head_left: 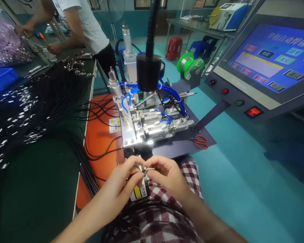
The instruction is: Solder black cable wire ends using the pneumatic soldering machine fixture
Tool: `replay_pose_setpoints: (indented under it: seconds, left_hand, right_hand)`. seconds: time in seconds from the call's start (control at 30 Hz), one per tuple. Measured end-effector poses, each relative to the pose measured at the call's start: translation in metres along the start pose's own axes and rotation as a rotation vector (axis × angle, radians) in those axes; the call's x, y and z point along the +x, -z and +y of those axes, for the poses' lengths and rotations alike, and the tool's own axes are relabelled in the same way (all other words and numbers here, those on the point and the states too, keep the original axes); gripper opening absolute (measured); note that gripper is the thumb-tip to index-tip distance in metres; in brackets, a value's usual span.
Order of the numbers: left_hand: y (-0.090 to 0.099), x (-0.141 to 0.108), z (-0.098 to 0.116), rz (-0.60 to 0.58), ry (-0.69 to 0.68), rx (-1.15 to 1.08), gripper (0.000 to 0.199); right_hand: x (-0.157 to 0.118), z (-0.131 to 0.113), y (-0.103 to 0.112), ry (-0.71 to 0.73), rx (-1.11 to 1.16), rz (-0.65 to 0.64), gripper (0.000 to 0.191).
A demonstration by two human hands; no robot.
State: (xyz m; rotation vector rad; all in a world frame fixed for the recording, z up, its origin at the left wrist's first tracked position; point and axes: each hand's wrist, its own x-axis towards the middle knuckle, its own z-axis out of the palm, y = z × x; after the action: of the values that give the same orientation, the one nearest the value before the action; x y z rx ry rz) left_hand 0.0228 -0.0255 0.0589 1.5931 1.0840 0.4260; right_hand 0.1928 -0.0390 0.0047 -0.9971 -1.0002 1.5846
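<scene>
Just in front of the metal machine (154, 125), my two hands meet over my lap. My left hand (128, 177) pinches a thin black cable end (143, 169) between thumb and fingers. From that end, fine wires (150, 168), one of them yellow-green, spread toward the right. My right hand (166, 172) is closed around these wires, its thumb and fingertips close to those of my left hand. The fingertips partly hide the cable end. Below the hands lies a label with a yellow patch (137, 192).
Black cables (35, 101) pile on the green table (35, 185) at left. A control screen (273, 57) stands at right. Red-handled scissors (201, 142) lie on the machine's base, near a green solder spool (190, 65). A person (83, 27) works at back left. A black cylinder (149, 72) hangs overhead.
</scene>
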Motion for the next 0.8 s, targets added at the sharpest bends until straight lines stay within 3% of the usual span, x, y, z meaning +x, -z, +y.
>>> replay_pose_setpoints:
  seconds: [0.2,0.5,0.7,0.8]
  left_hand:
    - [0.001,0.010,-0.001,-0.049,0.127,-0.309,0.036]
    - [-0.001,0.010,-0.002,-0.026,0.111,-0.364,0.034]
    - [-0.005,0.012,-0.008,-0.004,0.071,-0.394,0.027]
    - [-0.008,0.014,-0.010,0.067,0.086,-0.328,0.024]
  right_hand:
    - [0.005,-0.002,0.005,-0.080,0.216,0.020,0.013]
    - [0.010,-0.004,-0.006,-0.155,0.348,0.025,0.022]
    - [0.007,0.000,-0.009,-0.041,0.110,0.120,0.012]
    - [0.005,-0.003,-0.007,0.032,-0.070,0.156,0.008]
